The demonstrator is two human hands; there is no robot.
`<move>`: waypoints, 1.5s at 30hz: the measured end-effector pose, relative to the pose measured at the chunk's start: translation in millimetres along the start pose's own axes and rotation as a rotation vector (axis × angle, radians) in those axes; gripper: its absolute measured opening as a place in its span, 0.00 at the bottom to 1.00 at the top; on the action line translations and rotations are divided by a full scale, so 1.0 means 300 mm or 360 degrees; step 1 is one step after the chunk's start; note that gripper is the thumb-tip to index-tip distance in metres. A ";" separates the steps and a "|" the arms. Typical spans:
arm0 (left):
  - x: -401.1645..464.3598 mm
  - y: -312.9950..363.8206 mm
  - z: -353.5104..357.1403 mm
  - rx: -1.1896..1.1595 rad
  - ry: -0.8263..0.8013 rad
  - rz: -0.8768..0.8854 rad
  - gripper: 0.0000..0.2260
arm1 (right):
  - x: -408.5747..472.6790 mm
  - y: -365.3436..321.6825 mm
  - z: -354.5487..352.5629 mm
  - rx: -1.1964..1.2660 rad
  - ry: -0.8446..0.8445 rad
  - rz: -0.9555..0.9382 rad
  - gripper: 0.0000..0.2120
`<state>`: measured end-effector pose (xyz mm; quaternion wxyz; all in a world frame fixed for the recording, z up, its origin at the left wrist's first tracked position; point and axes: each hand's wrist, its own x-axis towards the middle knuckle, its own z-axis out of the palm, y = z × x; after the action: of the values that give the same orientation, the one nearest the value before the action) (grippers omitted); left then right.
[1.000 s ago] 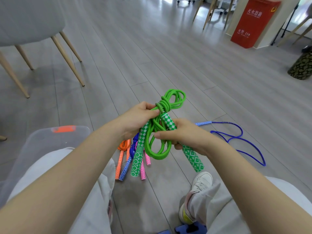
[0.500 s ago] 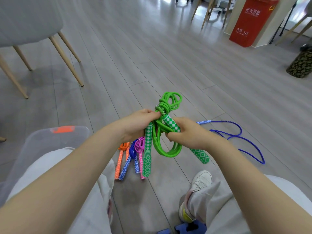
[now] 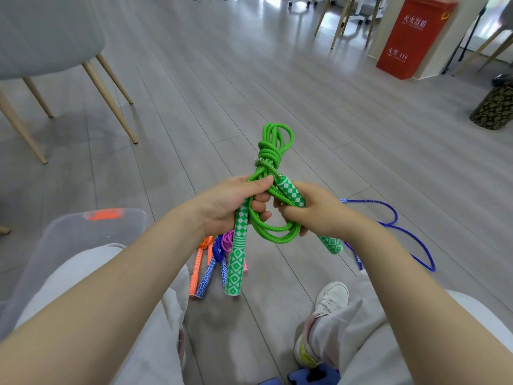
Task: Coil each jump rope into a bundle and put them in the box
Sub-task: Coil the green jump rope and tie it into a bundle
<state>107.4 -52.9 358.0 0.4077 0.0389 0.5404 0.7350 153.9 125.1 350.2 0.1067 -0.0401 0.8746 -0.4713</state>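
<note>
Two hands hold the green rope [image 3: 273, 162], knotted into a bundle above the floor [image 3: 222, 87]: left hand [image 3: 233, 202], fingers clamped on cord and one handle; right hand [image 3: 313, 211], fingers clamped on the other handle. Box [image 3: 72, 232] lower left; blue rope [image 3: 394, 220] loose at right.

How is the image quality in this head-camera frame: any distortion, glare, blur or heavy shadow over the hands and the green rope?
Head view: wide-angle bending curves the floor planks and stretches both forearms near the edges; soft window glare whitens the floor at the top; the green jump rope, left hand and right hand are sharp and evenly lit; only a faint shadow lies under the grey chair.
</note>
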 end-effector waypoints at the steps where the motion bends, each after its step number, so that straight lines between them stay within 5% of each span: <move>1: 0.000 0.001 -0.003 0.0010 -0.0005 0.0030 0.06 | 0.001 -0.001 -0.002 -0.0018 0.0009 0.0001 0.06; 6: 0.009 0.001 -0.009 0.0112 0.0074 0.0116 0.05 | 0.002 -0.002 -0.001 -0.0049 0.0023 -0.0005 0.03; 13: 0.030 0.025 -0.051 0.0071 0.0442 0.0281 0.05 | -0.044 0.014 -0.065 -0.0074 -0.0238 0.0465 0.21; 16: 0.031 0.020 -0.057 0.0080 0.0470 0.0297 0.03 | -0.051 0.009 -0.084 0.0012 -0.0045 0.0378 0.19; 19: 0.033 0.014 -0.048 0.0110 0.0459 0.0312 0.03 | -0.039 -0.016 -0.069 0.0385 0.0042 0.0273 0.06; 24: 0.041 0.015 -0.043 0.0067 0.0449 0.0330 0.06 | -0.029 -0.051 -0.007 0.0972 -0.0096 0.0072 0.09; 30: 0.045 0.020 -0.045 -0.0147 0.0409 0.0311 0.11 | -0.018 -0.063 0.051 0.0911 0.0161 -0.0072 0.13; 33: 0.038 0.029 -0.047 -0.0206 0.0348 0.0308 0.07 | 0.002 -0.038 0.055 0.0505 0.0395 0.0023 0.27; 35: 0.029 0.034 -0.042 -0.0201 0.0309 0.0317 0.05 | 0.003 -0.030 0.055 0.0580 0.0242 0.0154 0.36; 38: 0.024 0.033 -0.033 -0.0162 0.0272 0.0321 0.08 | -0.002 -0.035 0.065 0.0961 -0.0163 0.0153 0.24; 45: 0.027 0.042 -0.038 -0.0221 0.0254 0.0320 0.08 | 0.012 -0.039 0.084 0.1134 0.0068 0.0108 0.13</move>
<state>89.2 -57.5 360.5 0.2895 0.0060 0.5122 0.8086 155.7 97.4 345.8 0.1111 0.0385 0.6583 -0.7435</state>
